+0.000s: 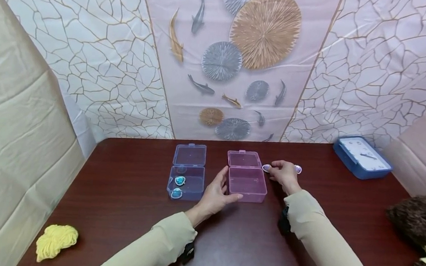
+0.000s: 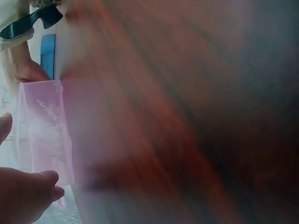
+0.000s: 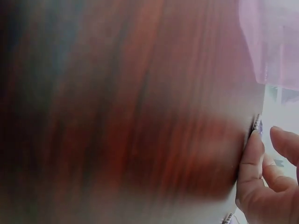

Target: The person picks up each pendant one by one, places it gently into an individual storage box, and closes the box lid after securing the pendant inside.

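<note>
A patterned backdrop stands behind the work area, its centre panel printed with fish and round discs. Before it lies a dark red-brown table. A brown fluffy item, cut off by the frame, occupies the right side. A blue case with a white top is positioned at the far right corner of the table. The blue box and the pink box are placed side by side near the centre, apart from each other, both transparent and both with lids laid open toward the backdrop. The left hand is located at the near left corner of the pink box — fingers extended along its left side, thumb pointing across the front, neither clenched nor curled round the wall. The right hand is located to the right of the pink box, fingers bent, a fingertip at the edge of a lavender ornament; another digit stands apart from it, and whether the ornament is pinched cannot be told. A yellow yarn bundle lies at the near left of the table. A second lavender ornament is seated just right of the right hand. Two turquoise ornaments rest inside the blue box — one behind the other, toward its left wall.
</note>
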`<state>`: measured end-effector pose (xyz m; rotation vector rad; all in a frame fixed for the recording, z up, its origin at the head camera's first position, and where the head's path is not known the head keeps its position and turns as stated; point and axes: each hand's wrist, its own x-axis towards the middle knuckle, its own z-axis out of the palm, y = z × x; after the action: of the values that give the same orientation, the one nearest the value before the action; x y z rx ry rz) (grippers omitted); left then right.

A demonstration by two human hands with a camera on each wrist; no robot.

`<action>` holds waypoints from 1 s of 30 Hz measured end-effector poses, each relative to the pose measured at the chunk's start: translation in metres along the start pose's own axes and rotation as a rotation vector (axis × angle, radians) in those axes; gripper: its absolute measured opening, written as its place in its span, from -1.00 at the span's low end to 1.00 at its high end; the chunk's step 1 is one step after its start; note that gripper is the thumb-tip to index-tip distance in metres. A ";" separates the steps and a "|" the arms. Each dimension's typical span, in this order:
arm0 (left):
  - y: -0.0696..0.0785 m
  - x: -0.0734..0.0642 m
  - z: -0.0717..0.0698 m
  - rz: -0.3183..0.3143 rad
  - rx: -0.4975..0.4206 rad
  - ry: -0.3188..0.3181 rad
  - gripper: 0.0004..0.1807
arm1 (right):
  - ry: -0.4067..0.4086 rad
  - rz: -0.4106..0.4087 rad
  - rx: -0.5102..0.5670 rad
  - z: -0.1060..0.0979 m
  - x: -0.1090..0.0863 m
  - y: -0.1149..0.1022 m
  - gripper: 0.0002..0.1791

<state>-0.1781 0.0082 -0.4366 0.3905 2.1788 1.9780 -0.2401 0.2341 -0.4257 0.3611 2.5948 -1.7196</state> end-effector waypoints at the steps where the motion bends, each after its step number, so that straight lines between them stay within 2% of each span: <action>1: 0.000 0.001 0.000 -0.001 0.000 0.001 0.01 | 0.003 -0.004 -0.015 0.000 0.001 0.000 -0.59; 11: 0.002 0.004 0.004 -0.032 0.023 0.010 -0.07 | 0.022 -0.010 -0.162 -0.004 0.005 -0.001 -0.70; 14: 0.002 0.005 0.004 -0.022 0.014 0.009 -0.08 | 0.032 -0.011 -0.183 -0.004 0.005 -0.002 -0.73; 18: 0.002 0.005 0.004 -0.005 -0.007 0.003 -0.10 | 0.042 -0.014 -0.176 -0.004 0.004 -0.003 -0.74; 25: 0.000 0.002 0.001 0.040 0.029 -0.002 -0.13 | 0.031 -0.042 -0.120 0.000 0.001 -0.001 -0.77; 30: 0.000 0.002 0.001 -0.016 -0.005 0.000 -0.12 | 0.006 -0.045 -0.029 0.000 -0.003 -0.001 -0.76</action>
<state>-0.1799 0.0096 -0.4363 0.3705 2.1698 1.9747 -0.2372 0.2332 -0.4243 0.3104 2.6492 -1.6953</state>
